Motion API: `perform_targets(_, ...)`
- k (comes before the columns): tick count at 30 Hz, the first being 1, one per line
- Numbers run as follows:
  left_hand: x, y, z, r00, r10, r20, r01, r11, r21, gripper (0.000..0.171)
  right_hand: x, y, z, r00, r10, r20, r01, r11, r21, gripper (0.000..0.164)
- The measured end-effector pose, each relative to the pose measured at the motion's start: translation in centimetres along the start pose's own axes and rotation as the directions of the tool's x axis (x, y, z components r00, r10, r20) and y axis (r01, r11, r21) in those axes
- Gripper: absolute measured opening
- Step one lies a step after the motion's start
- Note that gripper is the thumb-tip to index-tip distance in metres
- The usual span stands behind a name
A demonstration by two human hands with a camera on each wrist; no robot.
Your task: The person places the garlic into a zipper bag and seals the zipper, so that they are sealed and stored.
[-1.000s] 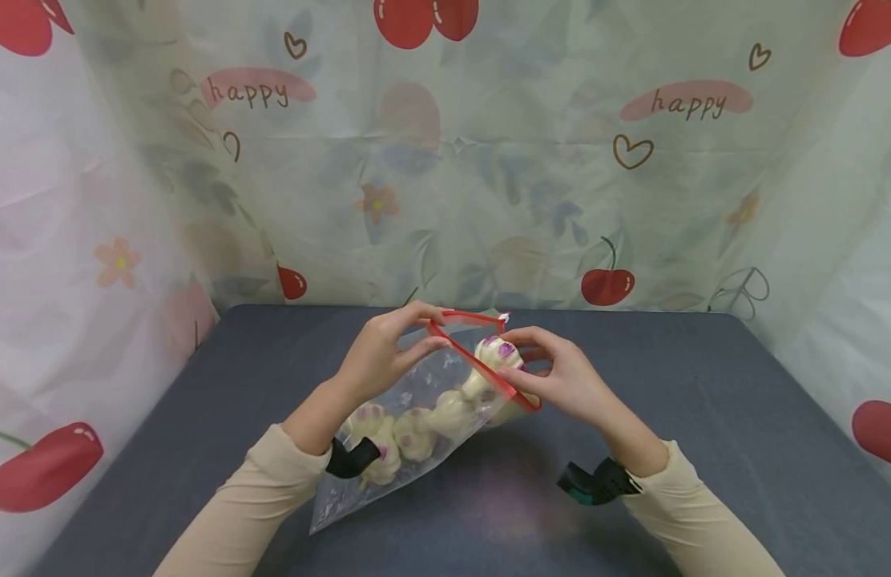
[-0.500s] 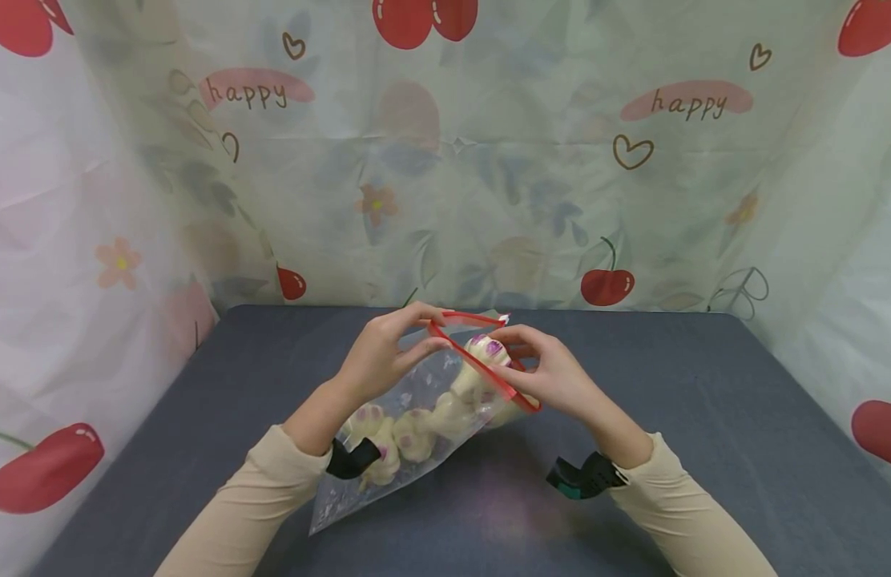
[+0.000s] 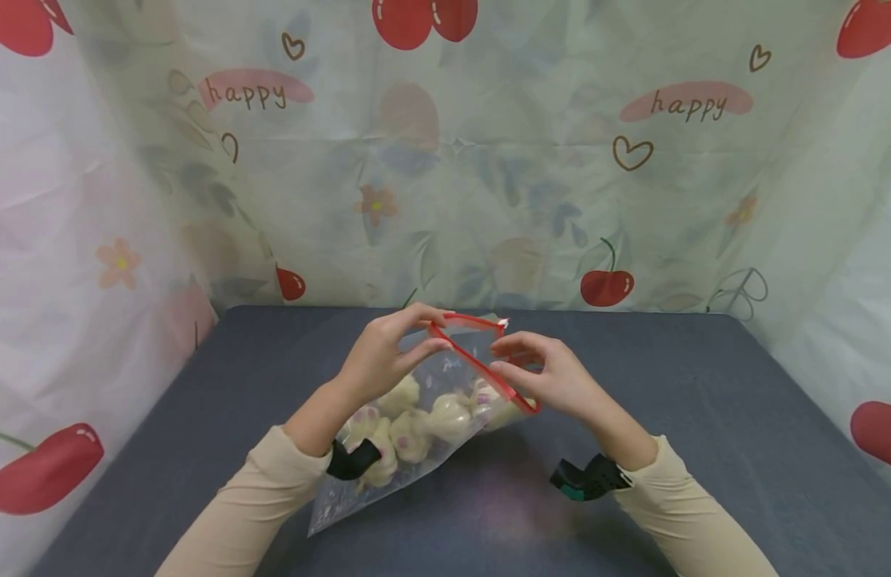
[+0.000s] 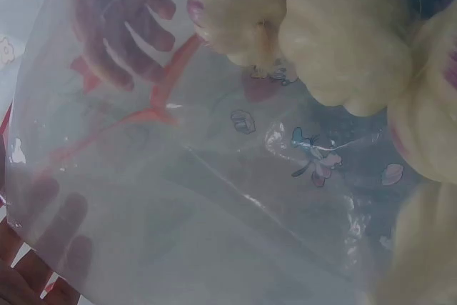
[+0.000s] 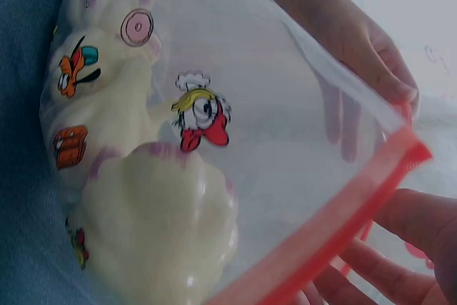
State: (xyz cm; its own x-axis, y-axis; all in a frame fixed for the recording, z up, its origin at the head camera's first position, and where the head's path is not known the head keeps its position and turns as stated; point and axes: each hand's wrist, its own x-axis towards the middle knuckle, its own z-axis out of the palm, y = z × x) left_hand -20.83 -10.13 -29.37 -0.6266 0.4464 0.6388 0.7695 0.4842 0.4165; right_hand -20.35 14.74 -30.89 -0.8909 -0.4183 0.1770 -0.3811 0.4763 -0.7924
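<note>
A clear zip bag [image 3: 344,513] with a red zip strip [image 3: 481,365] lies slanted on the table, its mouth parted. My left hand [image 3: 376,353] pinches the far left part of the rim between thumb and fingers. Several pale garlic bulbs [image 3: 449,417] with purple patches lie inside. At the mouth is my right hand [image 3: 557,377], fingers loosely bent and nothing between them. The right wrist view shows a garlic bulb [image 5: 161,212] close up through the printed plastic, with the right hand's fingers [image 5: 421,223] beside the strip. Through the film, the left wrist view shows bulbs [image 4: 346,41] too.
A dark grey tabletop [image 3: 669,385] spreads around the bag. Behind and at both sides hangs a curtain [image 3: 460,200] printed with cherries and words. Each wrist carries a black camera mount [image 3: 590,477].
The right hand has let go of a garlic bulb, which dropped from the mouth down into the bag. That hand shifted slightly left. The left hand kept its pinch on the rim.
</note>
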Motion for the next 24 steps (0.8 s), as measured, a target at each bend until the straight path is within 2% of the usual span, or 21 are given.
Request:
perform_targets(9,0.0,0.2,0.1,1.0,-0.003,0.002,0.003,1.0,-0.004,0.028,-0.3,0.8,-1.3,0.998,0.037,-0.059,-0.039,0.999,-0.021,0.03)
perform_targets(15,0.0,0.4,0.1,1.0,0.008,0.005,-0.008,1.0,-0.022,0.028,0.3,1.4,-2.2,0.991,0.085,-0.101,-0.09,0.995,-0.042,0.036)
perform_targets(18,0.0,0.4,0.2,1.0,0.006,0.014,-0.006,1.0,-0.028,0.028,0.7,1.8,-2.5,0.991,0.105,-0.084,-0.109,0.993,-0.047,0.041)
perform_targets(24,0.0,0.5,0.4,0.999,-0.004,0.037,0.005,1.0,-0.031,0.028,1.7,2.7,-2.6,0.994,0.111,0.026,-0.111,0.994,0.009,0.043)
